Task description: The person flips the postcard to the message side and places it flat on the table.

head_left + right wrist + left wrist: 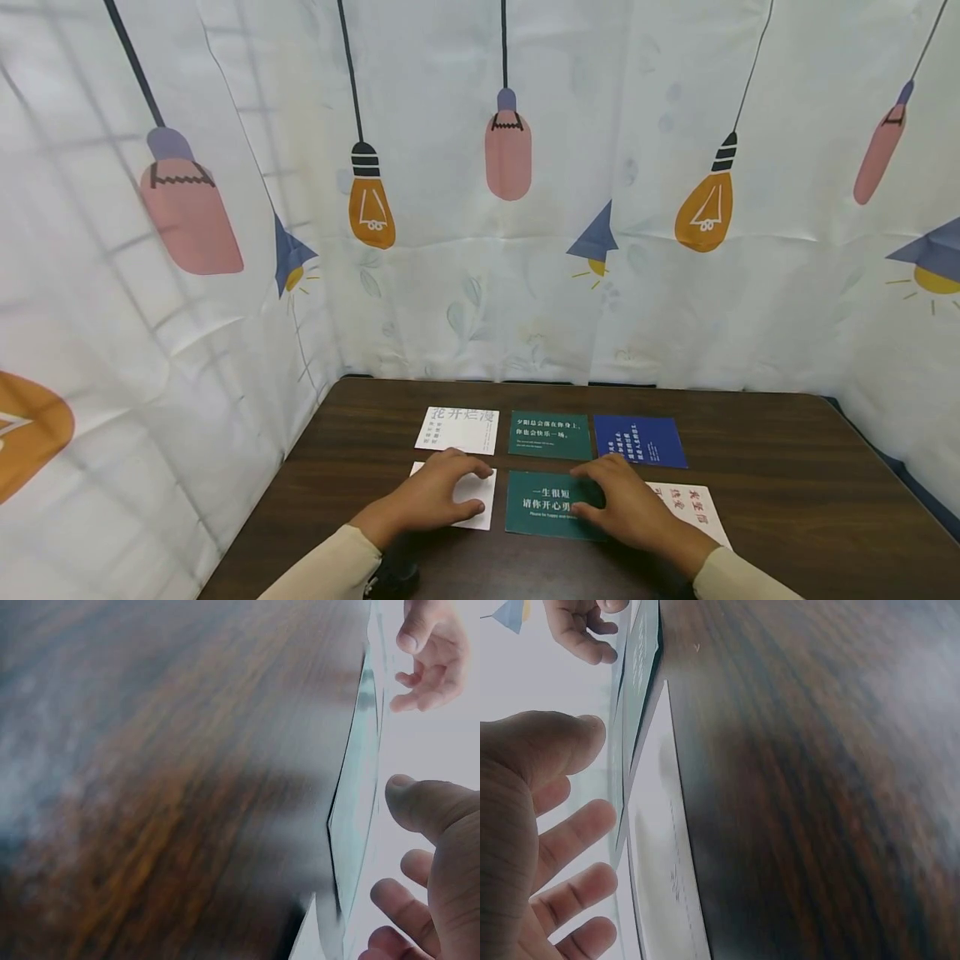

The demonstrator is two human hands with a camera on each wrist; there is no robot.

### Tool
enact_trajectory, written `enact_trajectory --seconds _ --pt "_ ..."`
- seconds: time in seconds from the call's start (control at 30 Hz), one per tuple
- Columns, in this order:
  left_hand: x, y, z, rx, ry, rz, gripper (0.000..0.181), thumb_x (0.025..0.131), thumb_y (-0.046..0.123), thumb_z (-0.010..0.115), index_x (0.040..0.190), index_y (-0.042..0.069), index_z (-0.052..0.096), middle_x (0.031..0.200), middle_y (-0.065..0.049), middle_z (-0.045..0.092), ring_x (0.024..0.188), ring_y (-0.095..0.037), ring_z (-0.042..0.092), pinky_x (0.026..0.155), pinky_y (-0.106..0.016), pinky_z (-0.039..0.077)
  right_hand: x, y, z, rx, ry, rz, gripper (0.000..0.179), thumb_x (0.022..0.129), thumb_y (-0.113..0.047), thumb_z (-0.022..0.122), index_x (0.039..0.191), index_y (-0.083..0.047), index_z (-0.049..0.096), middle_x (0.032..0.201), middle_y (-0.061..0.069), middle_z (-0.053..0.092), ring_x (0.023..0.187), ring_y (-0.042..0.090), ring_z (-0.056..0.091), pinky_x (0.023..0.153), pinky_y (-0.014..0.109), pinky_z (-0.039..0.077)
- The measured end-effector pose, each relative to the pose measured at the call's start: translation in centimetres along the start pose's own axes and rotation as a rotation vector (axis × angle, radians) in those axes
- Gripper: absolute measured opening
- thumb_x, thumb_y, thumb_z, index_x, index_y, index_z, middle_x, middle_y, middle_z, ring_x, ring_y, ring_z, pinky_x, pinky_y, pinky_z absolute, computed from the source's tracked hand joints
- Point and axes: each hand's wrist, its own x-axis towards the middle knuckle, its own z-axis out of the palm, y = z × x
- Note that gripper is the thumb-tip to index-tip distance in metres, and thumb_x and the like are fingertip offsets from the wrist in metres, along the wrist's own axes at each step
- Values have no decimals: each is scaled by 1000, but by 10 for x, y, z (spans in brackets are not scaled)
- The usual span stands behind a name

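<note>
My left hand (442, 493) hovers over the white card (483, 492) in the near row, thumb and fingers spread apart with nothing between them. Above the right part of the near green card (536, 500) is my right hand (626, 504), its fingers loosely bent and holding nothing. The wrist views show both hands raised off the cards. Part of a white card with red writing (693, 508) is hidden behind the right hand. In the far row lie a white card with grey writing (465, 429), another green card (551, 435) and a blue card (645, 442).
The cards lie flat in two rows on a dark wooden table (810, 492). A white curtain (450, 292) printed with lamps stands behind and beside the table. Some dark object (393, 575) sits under the left wrist, its kind unclear.
</note>
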Motion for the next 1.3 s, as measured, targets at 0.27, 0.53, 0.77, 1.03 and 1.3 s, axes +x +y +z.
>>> enact_trajectory --seconds 0.27,0.53,0.77,1.03,1.3 --pt "6 5 3 8 -13 20 40 91 30 78 128 16 68 124 11 66 120 -17 52 102 -47 41 -1 4 -4 -10 -11 9 50 82 -37 87 124 -16 70 121 -2 67 115 21 53 100 51 47" --pt "11 9 9 3 -8 49 43 89 26 80 128 16 67 126 9 66 122 -19 51 105 -48 38 -5 9 -7 -35 -9 15 55 80 -35 89 126 -14 69 123 0 66 118 23 53 101 50 47" --pt "14 10 16 13 -22 28 47 89 32 80 131 18 65 129 13 63 125 -17 48 107 -48 36 -7 12 -8 -37 -39 27 61 79 -37 89 130 -13 66 125 1 65 118 23 52 101 51 46" --pt "20 14 21 56 -20 25 53 88 36 80 135 20 63 130 13 61 127 -18 47 107 -49 36 -8 14 -8 -27 -59 46 63 80 -34 89 133 -12 65 129 3 65 122 26 52 103 52 44" --pt "24 18 25 73 -17 31 57 87 36 81 138 20 61 129 10 61 124 -17 48 104 -49 37 -9 13 -9 -9 -78 71 63 80 -31 89 135 -13 63 130 2 63 123 27 51 103 54 43"
